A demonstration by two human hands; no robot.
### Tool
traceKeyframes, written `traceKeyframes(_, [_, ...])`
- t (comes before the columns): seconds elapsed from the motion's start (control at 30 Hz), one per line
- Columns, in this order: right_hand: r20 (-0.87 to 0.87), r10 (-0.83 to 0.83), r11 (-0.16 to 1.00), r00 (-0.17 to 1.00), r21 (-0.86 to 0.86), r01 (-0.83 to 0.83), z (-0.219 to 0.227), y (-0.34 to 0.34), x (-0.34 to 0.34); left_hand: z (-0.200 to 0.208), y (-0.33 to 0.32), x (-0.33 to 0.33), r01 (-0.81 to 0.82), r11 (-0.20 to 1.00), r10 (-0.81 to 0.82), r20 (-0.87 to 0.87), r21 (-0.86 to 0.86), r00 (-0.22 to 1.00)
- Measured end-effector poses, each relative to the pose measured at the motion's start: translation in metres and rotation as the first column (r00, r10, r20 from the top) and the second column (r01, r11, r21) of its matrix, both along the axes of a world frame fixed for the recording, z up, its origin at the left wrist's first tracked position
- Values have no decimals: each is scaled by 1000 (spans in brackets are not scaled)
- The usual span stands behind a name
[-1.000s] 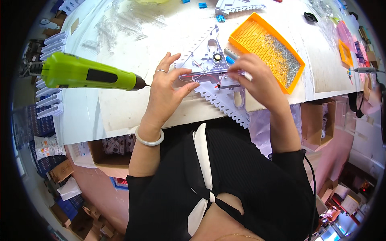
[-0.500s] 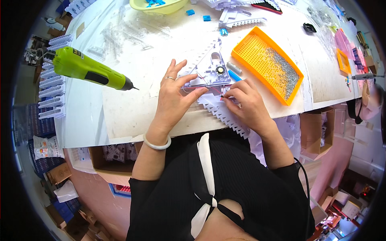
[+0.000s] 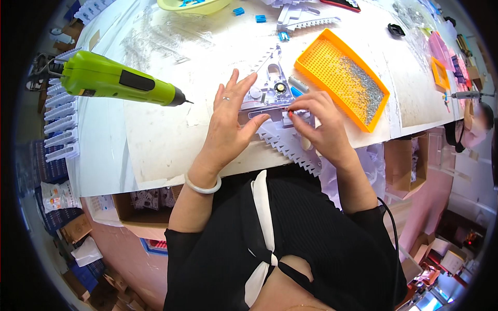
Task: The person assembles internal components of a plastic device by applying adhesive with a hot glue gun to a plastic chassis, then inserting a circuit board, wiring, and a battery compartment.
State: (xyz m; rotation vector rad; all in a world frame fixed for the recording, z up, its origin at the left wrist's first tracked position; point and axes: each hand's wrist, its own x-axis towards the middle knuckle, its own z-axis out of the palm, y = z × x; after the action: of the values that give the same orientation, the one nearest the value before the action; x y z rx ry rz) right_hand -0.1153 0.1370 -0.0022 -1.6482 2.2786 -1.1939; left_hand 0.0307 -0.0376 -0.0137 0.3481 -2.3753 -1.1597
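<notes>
A pale lavender plastic assembly [image 3: 271, 93] with a round, dark-rimmed part lies on the table in front of me. Beside its left edge is my left hand [image 3: 226, 119], fingers spread and thumb apart, holding nothing. My right hand [image 3: 326, 126] pinches a tiny red-and-dark piece [image 3: 290, 113] at the assembly's near right corner; its kind is too small to make out. Below the assembly lies a toothed pale plastic strip [image 3: 288, 146], partly hidden by the right hand. A metal cylinder [image 3: 298, 84] and a blue piece [image 3: 296, 92] lie at the assembly's right side.
A green electric screwdriver [image 3: 119, 80] hangs at the left, its bit pointing right. An orange tray [image 3: 305, 59] with small metal screws stands on the right. Blue clips [image 3: 260, 19] and a yellow bowl [image 3: 199, 7] lie at the back. Open cardboard boxes [image 3: 402, 163] are under the table.
My left hand's fingers have lifted off the assembly and spread. My right hand still pinches near its corner, now with the red piece showing. The screwdriver appears further right in view.
</notes>
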Motion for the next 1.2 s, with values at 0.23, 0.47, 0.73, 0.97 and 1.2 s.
traceKeyframes(0.23, [690, -59, 995, 722, -21, 100, 0, -8, -8, 9, 4, -19, 44, 970, -55, -39, -240, 998])
traceKeyframes(0.47, [832, 3, 995, 555, -56, 80, -10, -15, -12, 5, 2, -30, 11, 967, -22, -40, -256, 999])
traceKeyframes(0.73, [692, -40, 995, 721, -41, 94, -20, -17, -20, 9, 3, -34, -10, 939, -3, -36, -344, 999])
traceKeyframes(0.97, [332, -124, 991, 935, -10, 135, -19, -20, -20, 6, 6, -37, -24, 949, 20, -14, -314, 1000])
traceKeyframes(1.2, [385, -178, 982, 906, 17, 186, -27, -20, -22, 4, 8, -38, -29, 946, 24, -19, -322, 1000])
